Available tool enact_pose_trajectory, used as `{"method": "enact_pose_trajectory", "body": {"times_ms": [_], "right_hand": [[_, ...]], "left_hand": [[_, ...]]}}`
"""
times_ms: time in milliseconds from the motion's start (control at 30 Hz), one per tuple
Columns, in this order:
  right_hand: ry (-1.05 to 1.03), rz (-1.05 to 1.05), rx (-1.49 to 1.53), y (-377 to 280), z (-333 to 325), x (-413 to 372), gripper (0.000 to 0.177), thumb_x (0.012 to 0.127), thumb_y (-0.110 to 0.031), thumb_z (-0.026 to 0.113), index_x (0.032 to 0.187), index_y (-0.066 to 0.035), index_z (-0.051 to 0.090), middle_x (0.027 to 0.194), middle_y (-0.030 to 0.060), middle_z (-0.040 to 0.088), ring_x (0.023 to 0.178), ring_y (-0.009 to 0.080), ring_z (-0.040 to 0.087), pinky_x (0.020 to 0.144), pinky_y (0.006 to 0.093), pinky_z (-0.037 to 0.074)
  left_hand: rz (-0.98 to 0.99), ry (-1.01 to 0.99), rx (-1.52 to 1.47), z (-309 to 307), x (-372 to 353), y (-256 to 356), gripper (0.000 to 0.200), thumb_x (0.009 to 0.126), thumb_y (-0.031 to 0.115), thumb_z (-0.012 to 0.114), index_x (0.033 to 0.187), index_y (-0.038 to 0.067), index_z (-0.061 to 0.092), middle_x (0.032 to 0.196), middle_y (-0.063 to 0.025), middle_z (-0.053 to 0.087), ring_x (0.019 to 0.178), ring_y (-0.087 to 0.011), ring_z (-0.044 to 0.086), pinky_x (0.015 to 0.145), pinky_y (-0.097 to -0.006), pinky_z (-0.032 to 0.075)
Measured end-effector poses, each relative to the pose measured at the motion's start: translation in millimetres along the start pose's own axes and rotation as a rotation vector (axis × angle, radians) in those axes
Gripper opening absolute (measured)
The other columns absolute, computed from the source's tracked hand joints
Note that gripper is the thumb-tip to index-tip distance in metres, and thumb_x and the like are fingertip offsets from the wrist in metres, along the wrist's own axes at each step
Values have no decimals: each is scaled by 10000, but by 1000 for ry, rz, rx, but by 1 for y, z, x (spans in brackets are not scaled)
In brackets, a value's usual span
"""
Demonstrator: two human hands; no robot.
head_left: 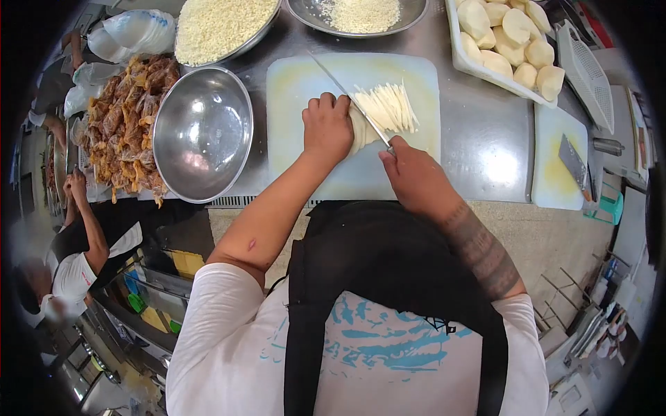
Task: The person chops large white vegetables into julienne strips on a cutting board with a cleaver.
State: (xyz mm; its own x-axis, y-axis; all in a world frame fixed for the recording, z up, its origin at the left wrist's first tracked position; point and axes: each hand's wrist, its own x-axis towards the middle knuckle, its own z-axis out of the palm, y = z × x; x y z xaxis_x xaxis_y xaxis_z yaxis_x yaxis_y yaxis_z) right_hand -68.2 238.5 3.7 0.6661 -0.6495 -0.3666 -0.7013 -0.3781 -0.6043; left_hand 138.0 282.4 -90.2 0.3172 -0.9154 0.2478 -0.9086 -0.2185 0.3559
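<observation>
On the white cutting board (291,90), my left hand (327,127) presses with curled fingers on pale potato slices (361,132). My right hand (418,173) grips the handle of a long knife (368,119). The blade slants up and to the left, past the fingertips of my left hand, along the right edge of the slices. Just right of the blade lies a pile of thin pale strips (390,105). How much of the slices sits under my left hand is hidden.
An empty steel bowl (202,135) stands left of the board, beside brown meat pieces (128,125). Bowls of chopped pale bits (222,28) (361,14) are behind. Peeled potatoes fill a white tray (492,78). A cleaver (572,159) lies far right. Co-workers (76,277) are at left.
</observation>
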Motion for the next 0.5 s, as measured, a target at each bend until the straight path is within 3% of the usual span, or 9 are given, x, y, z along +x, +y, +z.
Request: {"method": "enact_pose_trajectory", "body": {"times_ms": [500], "right_hand": [[7,-54,2,-14,-13,-12,314,1109,-325,518,1122,-13,552,859,260,716,852,479,704,782,584,542]], "left_hand": [[3,122,-39,8,-2,-1,148,888,117,636,1033,88,639,1039,-120,612,971,-357,568,830,-504,422]]}}
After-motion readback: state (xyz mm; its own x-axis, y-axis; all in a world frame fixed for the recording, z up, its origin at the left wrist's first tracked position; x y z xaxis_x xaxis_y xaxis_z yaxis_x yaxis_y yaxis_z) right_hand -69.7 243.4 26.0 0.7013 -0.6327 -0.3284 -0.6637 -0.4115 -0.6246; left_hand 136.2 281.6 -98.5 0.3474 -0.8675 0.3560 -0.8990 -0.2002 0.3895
